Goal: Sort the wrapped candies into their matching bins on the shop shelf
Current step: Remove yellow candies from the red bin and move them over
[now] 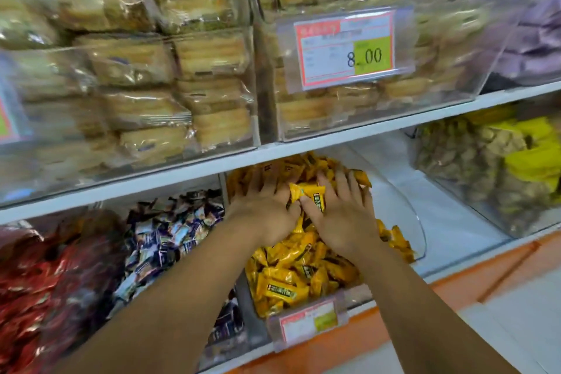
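Both forearms (182, 297) reach into clear bin (406, 209) of yellow candies (291, 276). L hand (264, 211) & R hand (344, 217) lie flat on pile, fingers spread, gripping nothing. One yellow candy (306, 193) sits btwn thumbs.

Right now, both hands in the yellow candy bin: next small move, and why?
Probably let the yellow candy sitting between left hand and right hand drop onto the yellow pile: it matches this bin, both hands lie flat with fingers spread, and no off-colour wrapper shows here.
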The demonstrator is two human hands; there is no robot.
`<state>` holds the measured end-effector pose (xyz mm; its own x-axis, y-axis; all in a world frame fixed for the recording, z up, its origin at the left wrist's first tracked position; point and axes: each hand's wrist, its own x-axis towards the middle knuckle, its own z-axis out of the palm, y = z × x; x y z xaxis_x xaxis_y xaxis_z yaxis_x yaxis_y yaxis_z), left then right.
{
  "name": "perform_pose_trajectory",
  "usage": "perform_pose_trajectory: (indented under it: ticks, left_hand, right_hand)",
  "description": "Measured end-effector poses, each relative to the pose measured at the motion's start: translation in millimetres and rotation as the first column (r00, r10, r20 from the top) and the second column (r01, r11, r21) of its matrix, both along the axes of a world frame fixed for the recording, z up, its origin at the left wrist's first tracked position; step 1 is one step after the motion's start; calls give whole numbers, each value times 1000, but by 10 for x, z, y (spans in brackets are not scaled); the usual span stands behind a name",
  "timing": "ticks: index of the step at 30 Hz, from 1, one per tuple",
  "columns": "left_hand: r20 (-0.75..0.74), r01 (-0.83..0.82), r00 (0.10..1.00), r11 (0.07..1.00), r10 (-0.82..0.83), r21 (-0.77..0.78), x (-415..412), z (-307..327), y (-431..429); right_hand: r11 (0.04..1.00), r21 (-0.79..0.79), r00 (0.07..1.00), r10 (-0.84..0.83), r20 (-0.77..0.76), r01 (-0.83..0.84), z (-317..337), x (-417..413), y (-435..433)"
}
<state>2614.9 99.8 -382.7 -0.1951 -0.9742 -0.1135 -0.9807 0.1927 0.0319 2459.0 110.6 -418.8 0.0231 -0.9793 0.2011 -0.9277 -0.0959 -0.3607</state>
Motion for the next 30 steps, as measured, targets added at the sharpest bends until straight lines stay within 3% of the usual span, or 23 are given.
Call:
perform_pose_trajectory:
  ticks: [3,9,12,16,20,24,30]
  left_hand:
    - [-2,-12,1000,999,12,41,-14,52,-6]
    - [-317,22,946,988,-70,-154,132,374,314]
    - [-410,-47,911,973,-51,-225,485,546,731]
    - [-450,-253,885,936,122,-244,1190,517,1408]
    - [-423,-406,864,875,273,-264,1942,329,1917]
    - [-420,-540,814,791,402,-288,2543,145,2286]
    - [-460,-532,799,811,388,-241,2951,-76,2434]
  right_hand:
    - [997,82,1000,15,6,-16,16,3,-44]
    - [1000,-9,971,18,237,-17,227,-48,60]
    - [999,35,991,7,137,-12,322,-17,204]
    - [1000,11,999,1,33,-1,452,196,433]
    - [970,-97,968,231,99,-221,723,800,825]
    - [871,-85,859,490,148,-483,813,1620,1209]
    - [739,-40,725,669,167,-673,742,2631,1290]
